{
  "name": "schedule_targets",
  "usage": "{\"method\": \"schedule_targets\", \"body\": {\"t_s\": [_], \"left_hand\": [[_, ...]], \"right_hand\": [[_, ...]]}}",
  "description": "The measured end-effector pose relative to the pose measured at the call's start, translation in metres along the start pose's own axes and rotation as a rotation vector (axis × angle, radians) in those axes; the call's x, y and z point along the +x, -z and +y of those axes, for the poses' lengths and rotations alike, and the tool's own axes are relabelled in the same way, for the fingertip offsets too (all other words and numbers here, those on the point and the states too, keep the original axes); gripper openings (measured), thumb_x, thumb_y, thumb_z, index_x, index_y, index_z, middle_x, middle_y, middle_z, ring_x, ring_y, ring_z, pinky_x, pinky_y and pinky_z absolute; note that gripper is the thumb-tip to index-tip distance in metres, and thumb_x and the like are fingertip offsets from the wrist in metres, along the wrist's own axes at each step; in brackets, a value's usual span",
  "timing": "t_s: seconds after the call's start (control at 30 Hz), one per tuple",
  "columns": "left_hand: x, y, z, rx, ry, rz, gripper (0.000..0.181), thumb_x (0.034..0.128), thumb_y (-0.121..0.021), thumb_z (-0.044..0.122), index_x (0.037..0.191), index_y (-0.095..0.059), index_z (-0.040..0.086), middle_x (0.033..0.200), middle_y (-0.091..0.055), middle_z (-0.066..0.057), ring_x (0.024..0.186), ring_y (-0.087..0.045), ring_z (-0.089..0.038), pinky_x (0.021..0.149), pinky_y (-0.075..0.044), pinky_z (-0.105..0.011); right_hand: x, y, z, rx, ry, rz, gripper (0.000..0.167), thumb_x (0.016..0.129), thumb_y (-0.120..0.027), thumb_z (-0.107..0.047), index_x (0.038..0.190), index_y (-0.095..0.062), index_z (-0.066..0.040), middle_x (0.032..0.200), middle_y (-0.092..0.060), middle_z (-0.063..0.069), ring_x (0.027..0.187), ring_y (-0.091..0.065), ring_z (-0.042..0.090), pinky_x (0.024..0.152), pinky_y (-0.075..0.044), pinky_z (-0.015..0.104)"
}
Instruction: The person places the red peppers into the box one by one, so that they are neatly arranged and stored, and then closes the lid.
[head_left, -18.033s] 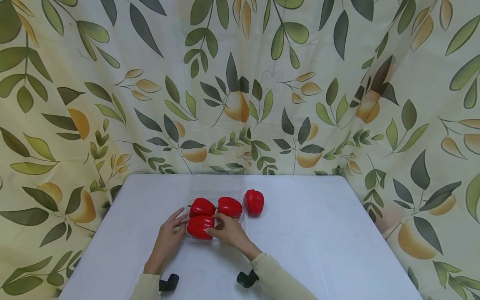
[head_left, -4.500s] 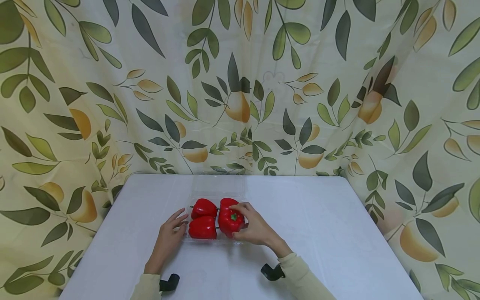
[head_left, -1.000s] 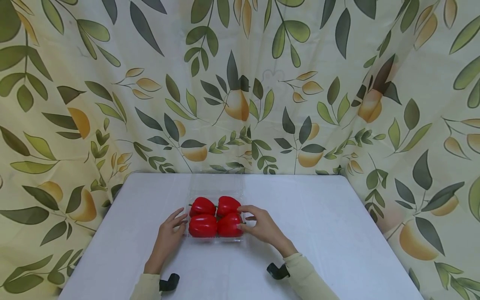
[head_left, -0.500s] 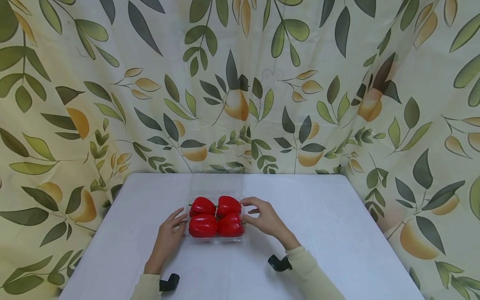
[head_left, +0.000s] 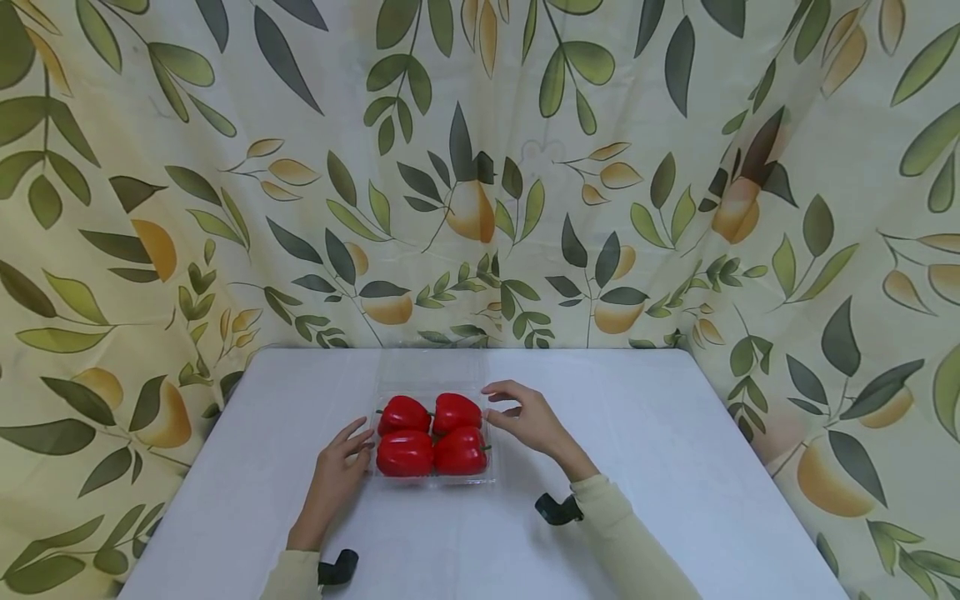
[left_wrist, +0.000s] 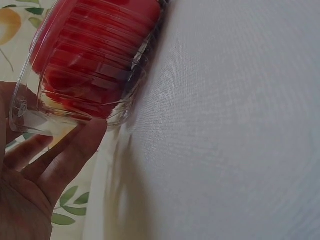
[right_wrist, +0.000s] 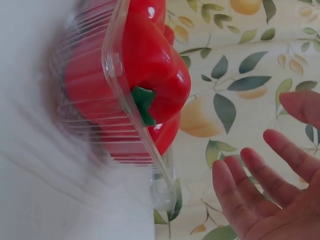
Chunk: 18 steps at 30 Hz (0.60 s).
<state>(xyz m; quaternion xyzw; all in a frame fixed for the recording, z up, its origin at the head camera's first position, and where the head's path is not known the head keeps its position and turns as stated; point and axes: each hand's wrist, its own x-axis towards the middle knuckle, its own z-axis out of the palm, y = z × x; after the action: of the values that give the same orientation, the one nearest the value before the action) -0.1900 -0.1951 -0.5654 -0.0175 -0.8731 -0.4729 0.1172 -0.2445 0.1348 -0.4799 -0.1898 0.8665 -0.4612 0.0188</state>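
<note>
Several red bell peppers [head_left: 405, 454] lie in two rows inside a clear plastic clamshell box [head_left: 491, 477]. Its transparent lid [head_left: 431, 367] is folded back toward the table's far edge. My left hand [head_left: 341, 471] rests against the box's left side; in the left wrist view, the extended fingers [left_wrist: 75, 155] touch its clear wall. Off the box's right side, my right hand [head_left: 532, 421] hovers with parted fingers and holds nothing. The right wrist view shows a pepper [right_wrist: 155, 65] with a green stem just inside the rim, apart from that hand.
The box stands on a white-covered table [head_left: 637, 467], near its far edge. Behind rises a curtain [head_left: 570, 192] printed with leaves and fruit. A black device [head_left: 558, 508] sits at the right wrist, another [head_left: 339, 568] at the left.
The pepper that lay right of the box is now in its front right corner. My right hand has let go of it and drawn up and back. My left hand has stayed put.
</note>
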Motion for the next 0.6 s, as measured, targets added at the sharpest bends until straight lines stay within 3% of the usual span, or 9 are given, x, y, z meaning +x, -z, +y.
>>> {"method": "schedule_targets", "body": {"t_s": [0.2,0.43,0.6], "left_hand": [[0.0,-0.001,-0.001,0.01,-0.009,0.004,0.031,0.093,-0.061,0.008,0.123,-0.068,0.004,0.145,-0.054,-0.009,0.109,-0.069,-0.029,0.076,-0.061,-0.026],[0.0,0.0,0.001,-0.007,0.005,-0.006,0.031,0.0932,-0.06,0.008,0.123,-0.068,0.004,0.146,-0.053,-0.009,0.11,-0.069,-0.03,0.076,-0.061,-0.025],[0.0,0.0,0.002,-0.011,0.021,-0.011,0.032,0.0935,-0.06,0.009,0.124,-0.068,0.005,0.147,-0.052,-0.008,0.111,-0.069,-0.029,0.075,-0.061,-0.024]], "right_hand": [[0.009,-0.001,0.006,0.045,-0.047,0.04,0.037,0.091,-0.068,-0.02,0.126,-0.062,-0.016,0.13,-0.063,0.011,0.117,-0.062,0.034,0.091,-0.059,0.043],[0.023,0.004,0.005,0.115,-0.101,0.12,0.033,0.091,-0.067,-0.023,0.123,-0.064,-0.017,0.127,-0.065,0.007,0.114,-0.064,0.026,0.091,-0.059,0.042],[0.033,0.006,0.008,0.138,-0.137,0.137,0.033,0.092,-0.066,-0.024,0.124,-0.064,-0.017,0.128,-0.064,0.007,0.116,-0.063,0.027,0.09,-0.059,0.041]]}}
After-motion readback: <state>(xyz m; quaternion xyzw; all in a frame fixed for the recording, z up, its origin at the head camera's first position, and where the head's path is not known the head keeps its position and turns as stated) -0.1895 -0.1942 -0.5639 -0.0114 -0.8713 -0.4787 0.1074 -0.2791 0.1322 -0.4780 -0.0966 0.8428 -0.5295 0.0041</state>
